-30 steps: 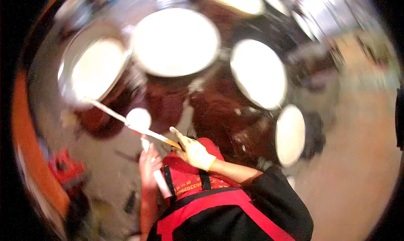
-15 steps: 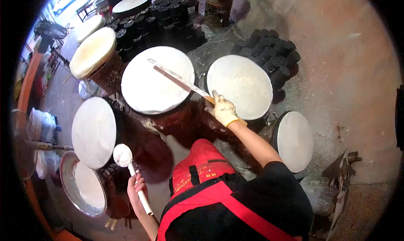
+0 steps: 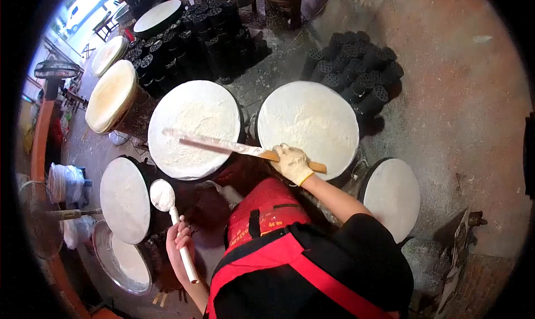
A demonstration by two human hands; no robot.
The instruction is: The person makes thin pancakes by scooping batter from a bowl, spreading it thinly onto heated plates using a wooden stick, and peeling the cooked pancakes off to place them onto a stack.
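My left hand point(image 3: 181, 236) is bare and closed round the pale handle of a ladle point(image 3: 163, 195). White batter-like stuff fills its bowl. A cotton glove covers my right hand point(image 3: 292, 163), which grips the wooden handle of a long flat spatula point(image 3: 223, 146). Its whitened blade reaches left over a round white-coated griddle point(image 3: 195, 104) with a rough, lumpy patch; whether it touches the surface I cannot tell. Below my right hand lies a second round griddle point(image 3: 309, 121), also coated white. A third coated round point(image 3: 125, 199) stands near the ladle.
At lower left is a metal basin point(image 3: 103, 252) with white contents. Another white round point(image 3: 393, 199) sits at right. Black honeycomb briquettes point(image 3: 356, 73) are stacked behind, with more point(image 3: 206, 34) farther left. A fan point(image 3: 56, 71) stands at far left.
My right hand has swung the spatula toward me, so the blade lies more level. The left griddle's coating looks rougher. My view has shifted slightly; the ladle stays in my left hand.
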